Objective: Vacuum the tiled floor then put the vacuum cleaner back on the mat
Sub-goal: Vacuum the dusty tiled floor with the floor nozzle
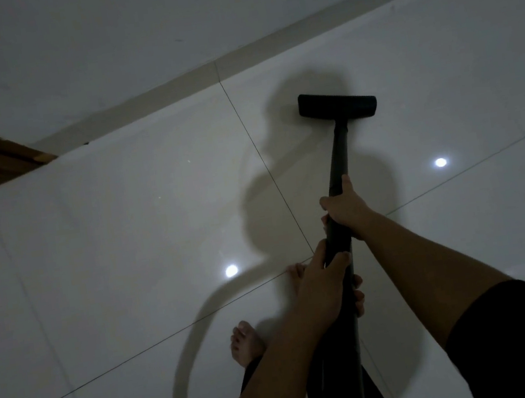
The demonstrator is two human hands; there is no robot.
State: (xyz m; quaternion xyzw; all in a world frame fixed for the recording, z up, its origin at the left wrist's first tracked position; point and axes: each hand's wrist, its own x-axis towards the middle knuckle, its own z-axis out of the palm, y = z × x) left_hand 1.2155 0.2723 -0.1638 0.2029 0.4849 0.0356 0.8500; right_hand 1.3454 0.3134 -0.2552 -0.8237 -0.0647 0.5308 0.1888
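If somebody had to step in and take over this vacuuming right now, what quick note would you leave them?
Right hand: gripped high on the black vacuum wand.
Left hand: gripped lower on the same wand.
Floor head: flat on the white tiled floor, near the skirting along the wall; bare feet just behind it.
Done: vacuuming is under way; how much floor is covered cannot be told.
Left: finish the tiles, then return the vacuum to its mat, which is out of view, as is the vacuum's body.
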